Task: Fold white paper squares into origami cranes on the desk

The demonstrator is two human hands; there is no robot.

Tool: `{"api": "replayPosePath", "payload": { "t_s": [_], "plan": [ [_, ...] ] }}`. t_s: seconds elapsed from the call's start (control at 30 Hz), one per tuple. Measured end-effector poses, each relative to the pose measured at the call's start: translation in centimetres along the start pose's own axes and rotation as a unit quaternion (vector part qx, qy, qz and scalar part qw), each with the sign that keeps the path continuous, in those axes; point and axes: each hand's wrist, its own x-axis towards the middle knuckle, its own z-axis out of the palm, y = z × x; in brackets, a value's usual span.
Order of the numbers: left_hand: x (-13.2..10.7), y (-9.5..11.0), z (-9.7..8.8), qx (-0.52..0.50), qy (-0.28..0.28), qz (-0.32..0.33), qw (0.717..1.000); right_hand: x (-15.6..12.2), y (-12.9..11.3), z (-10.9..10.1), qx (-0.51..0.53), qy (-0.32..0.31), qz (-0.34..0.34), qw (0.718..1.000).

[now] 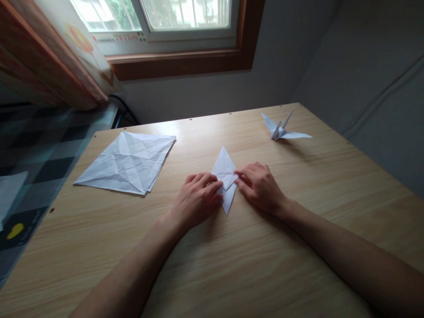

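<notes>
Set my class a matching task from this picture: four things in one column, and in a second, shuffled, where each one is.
Things
1. folded paper diamond
2. paper crane
3. creased paper
4. curtain

Places
A. lying flat on the left of the table
B. beside the window
C. between the left hand and the right hand
D. near the table's far right corner

Pairs: 1-C, 2-D, 3-A, 4-B
</notes>
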Motion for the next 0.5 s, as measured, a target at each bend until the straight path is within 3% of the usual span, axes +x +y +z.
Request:
{"api": "replayPosePath", "payload": {
  "t_s": [0.13,0.3,0.5],
  "plan": [
    [-0.05,0.24,0.20,-0.021,0.001,0.014,1.000,0.18,-0.06,0.39,-0.015,0.005,0.035,0.999],
    [-0.02,0.08,0.34,-0.051,0.010,0.022,0.998,0.39,0.12,0.69,0.056,-0.009,0.049,0.997],
    [-0.07,-0.20,0.43,-0.056,0.020,0.033,0.998,0.70,0.19,0.75,0.118,0.031,0.097,0.988]
  ]
}}
